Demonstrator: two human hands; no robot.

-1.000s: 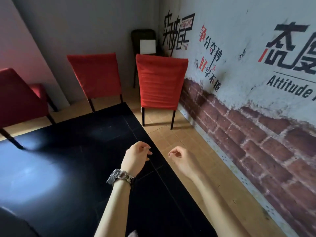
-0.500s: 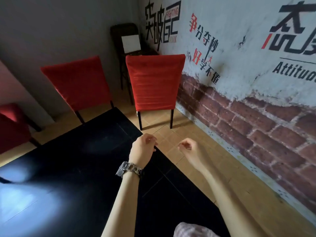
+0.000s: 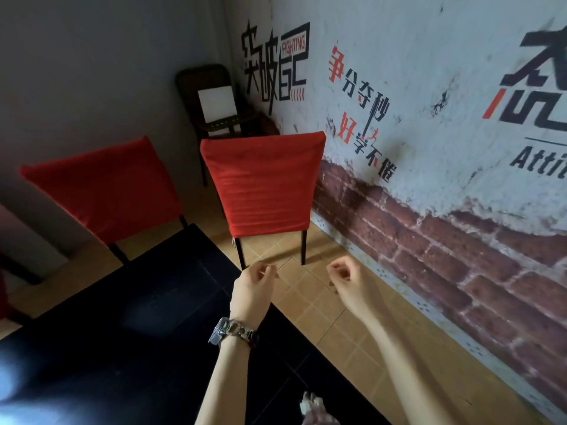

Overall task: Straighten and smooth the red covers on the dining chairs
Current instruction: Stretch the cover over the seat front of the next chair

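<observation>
One head-worn view looks forward and down across the table [image 3: 122, 332] corner at a chair [image 3: 264, 185] beside the wall [image 3: 429, 87], from above its back. The left hand [image 3: 253, 289] and right hand [image 3: 346, 283] sit close, below centre.

The painted wall [image 3: 429, 41] reads "突破自己", "FIGHTING", "争分夺秒", and seemingly "Atti", cut off.

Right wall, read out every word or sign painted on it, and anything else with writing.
"突破自己" with "FIGHTING" in a red box, on the right wall.
"争分夺秒" and "好学不倦", same wall.
"态" and "Atti", cut off at the frame edge.
White sheet on the dark chair: no writing visible.
</observation>
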